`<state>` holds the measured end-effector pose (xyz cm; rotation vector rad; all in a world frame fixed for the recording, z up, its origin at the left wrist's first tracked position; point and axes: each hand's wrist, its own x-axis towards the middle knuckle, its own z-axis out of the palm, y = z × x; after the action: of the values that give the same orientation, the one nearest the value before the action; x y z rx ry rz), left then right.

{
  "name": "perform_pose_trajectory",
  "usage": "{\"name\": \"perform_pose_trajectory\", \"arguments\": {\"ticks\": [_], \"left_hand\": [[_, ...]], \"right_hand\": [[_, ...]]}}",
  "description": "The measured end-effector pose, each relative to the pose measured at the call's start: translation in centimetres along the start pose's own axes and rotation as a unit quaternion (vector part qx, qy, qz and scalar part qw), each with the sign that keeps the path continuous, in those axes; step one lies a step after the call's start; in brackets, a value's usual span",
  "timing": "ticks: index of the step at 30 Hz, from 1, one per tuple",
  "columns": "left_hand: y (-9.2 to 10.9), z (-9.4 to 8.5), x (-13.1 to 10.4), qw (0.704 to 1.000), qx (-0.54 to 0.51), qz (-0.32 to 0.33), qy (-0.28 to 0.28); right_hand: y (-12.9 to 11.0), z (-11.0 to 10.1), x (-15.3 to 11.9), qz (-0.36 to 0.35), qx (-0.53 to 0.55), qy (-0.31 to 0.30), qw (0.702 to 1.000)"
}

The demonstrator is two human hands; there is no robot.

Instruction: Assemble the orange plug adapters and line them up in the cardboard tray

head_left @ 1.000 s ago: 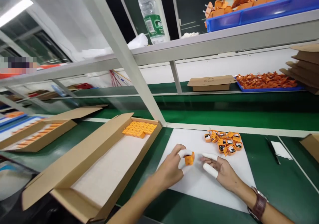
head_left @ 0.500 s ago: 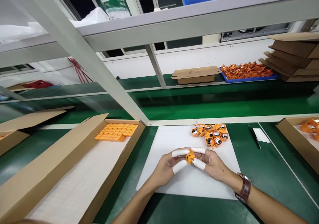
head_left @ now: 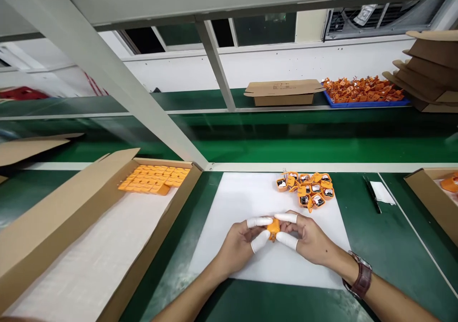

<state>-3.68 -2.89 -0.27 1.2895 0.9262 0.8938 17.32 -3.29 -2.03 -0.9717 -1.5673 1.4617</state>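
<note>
Between the fingertips of both hands is a small orange plastic housing [head_left: 273, 228], held just above a white sheet [head_left: 229, 202]. My left hand [head_left: 240, 244] pinches its left side, thumb and forefinger in white finger cots. From the right, my right hand [head_left: 308, 236] grips it the same way, also with white cots on thumb and forefinger. Behind the hands, on the sheet, lies a cluster of orange housings [head_left: 316, 188] whose open tops show black and white parts inside. The exact features of the held piece are too small to make out.
At left, an open cardboard box [head_left: 171, 212] holds rows of orange pieces [head_left: 153, 180]. A black pen [head_left: 372, 195] and white paper slip [head_left: 382, 193] lie at right, beside another box [head_left: 425, 198]. On the back shelf are a blue tray [head_left: 368, 104], a closed carton [head_left: 283, 93] and stacked cardboard [head_left: 434, 69].
The orange housing has been turned between my fingers, so a smoother face shows where a dark gap was visible. The head view has tilted downward. Both hands keep their grip.
</note>
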Motion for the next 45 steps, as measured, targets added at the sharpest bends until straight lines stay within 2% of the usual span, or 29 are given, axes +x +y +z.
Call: {"name": "perform_pose_trajectory", "arguments": {"ticks": [9,14,18,24,29,31,36,45], "left_hand": [[-1.0,0.0,-0.4,1.0,-0.014,0.007,-0.027],[-1.1,0.4,-0.5,1.0,-0.024,-0.001,0.0],[-0.8,0.5,-0.4,1.0,-0.024,-0.013,-0.009],[-0.8,0.5,-0.2,1.0,-0.024,-0.016,0.012],[-1.0,0.7,-0.2,1.0,-0.007,-0.021,0.018],[-0.9,0.8,-0.2,1.0,-0.002,-0.011,0.025],[-0.4,0.7,-0.3,0.996,0.033,0.063,0.057],[0.8,0.4,0.3,0.997,-0.048,-0.062,-0.002]], "right_hand": [[-0.7,0.4,0.2,0.027,-0.011,0.003,1.0],[-0.6,0.2,0.0,0.023,0.004,0.007,1.0],[-0.5,-0.2,0.0,0.021,0.005,-0.021,1.0],[-0.5,0.0,0.2,0.022,-0.025,0.007,0.999],[-0.4,0.0,0.4,0.028,0.027,0.017,0.999],[-0.2,-0.1,0.4,0.042,0.067,0.027,0.997],[0.1,-0.3,0.3,0.075,0.121,0.051,0.989],[-0.6,-0.2,0.5,0.068,0.117,0.032,0.99]]}}
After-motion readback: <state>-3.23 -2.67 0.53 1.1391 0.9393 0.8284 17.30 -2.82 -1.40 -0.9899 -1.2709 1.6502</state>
